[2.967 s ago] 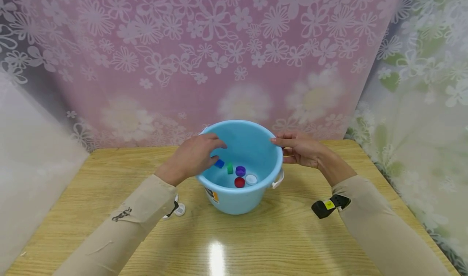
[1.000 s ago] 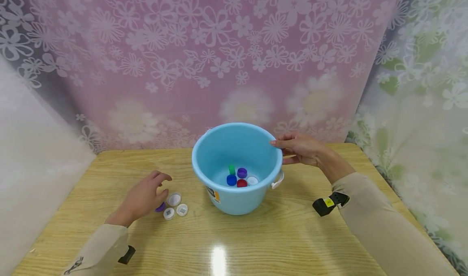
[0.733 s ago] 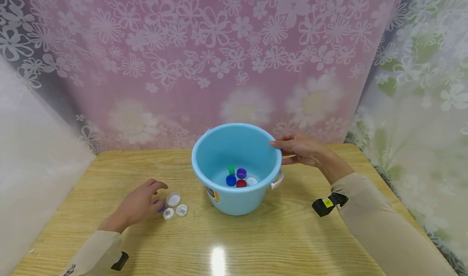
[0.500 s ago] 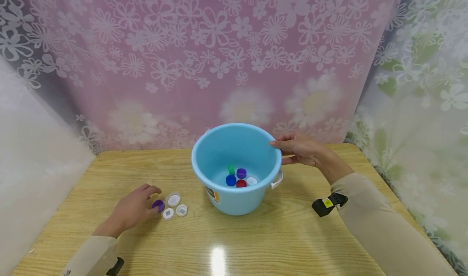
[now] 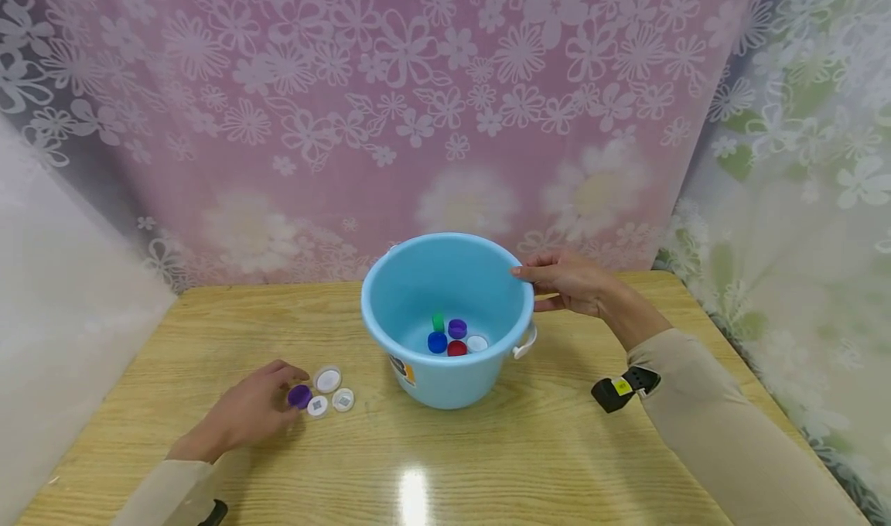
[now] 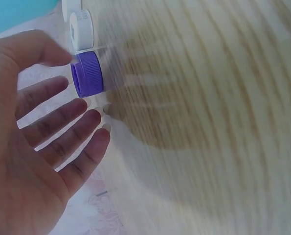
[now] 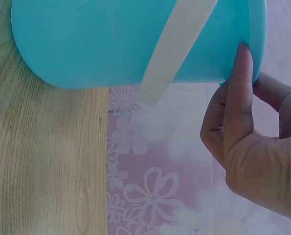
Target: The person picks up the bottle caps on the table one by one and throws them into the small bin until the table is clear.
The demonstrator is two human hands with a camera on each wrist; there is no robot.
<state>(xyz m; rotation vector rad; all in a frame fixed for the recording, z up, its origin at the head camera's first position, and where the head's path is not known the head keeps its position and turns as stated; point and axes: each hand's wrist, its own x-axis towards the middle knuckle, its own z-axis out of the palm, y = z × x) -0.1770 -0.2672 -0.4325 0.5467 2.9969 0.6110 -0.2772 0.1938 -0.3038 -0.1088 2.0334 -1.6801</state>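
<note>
A purple bottle cap lies on the table between the spread thumb and fingers of my left hand. In the left wrist view, the thumb tip is close to the purple cap, while the fingers stay apart from it. My right hand pinches the rim of a light blue bucket, thumb over the edge and fingers outside. Inside the bucket lie several caps, among them a blue cap, a red cap and a green cap.
Beside the purple cap sit three white caps: a larger white cap and two smaller ones. The bucket's white handle hangs down at its right. A floral curtain rises behind the wooden table.
My left hand has moved from over the bucket down left to the purple cap. The blue cap now rests on the bucket's bottom. My right hand keeps its hold on the rim.
</note>
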